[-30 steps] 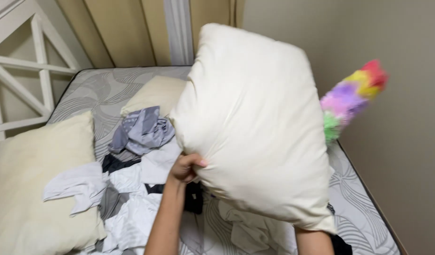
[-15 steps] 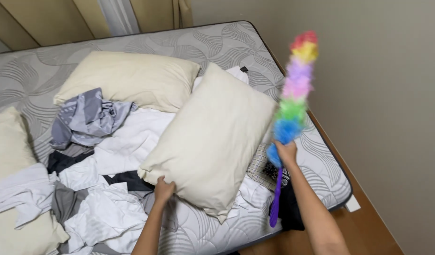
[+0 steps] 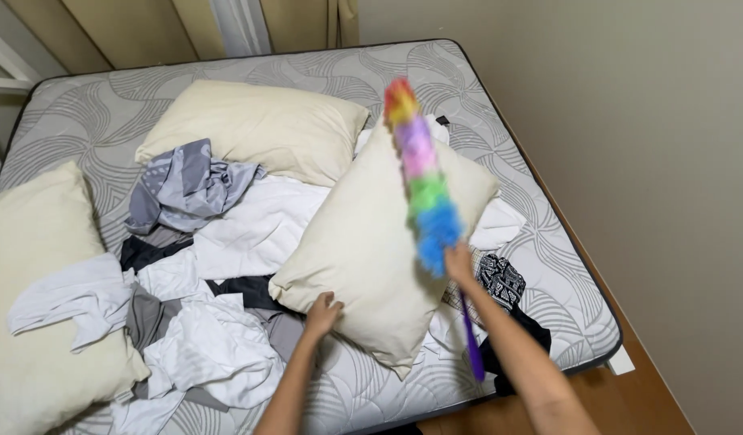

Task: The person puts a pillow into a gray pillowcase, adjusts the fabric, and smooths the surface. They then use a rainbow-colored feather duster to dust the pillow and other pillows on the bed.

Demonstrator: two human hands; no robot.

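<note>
Our right hand (image 3: 458,264) grips a fluffy rainbow duster (image 3: 420,169) over the plump cream pillow (image 3: 371,250) mid-mattress (image 3: 549,266); our left hand (image 3: 321,314), loosely open, presses its near edge. Crumpled white clothes (image 3: 218,338) crowd left.

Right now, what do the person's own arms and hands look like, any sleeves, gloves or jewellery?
Both forearms are bare, with no sleeves in view. The left hand and right hand wear no gloves; no watch, band or ring shows. Upper arms lie outside the picture.

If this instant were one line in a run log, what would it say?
left hand: on cream pillow edge | right hand: holds rainbow duster over pillow | around: scattered clothes, mattress
</note>
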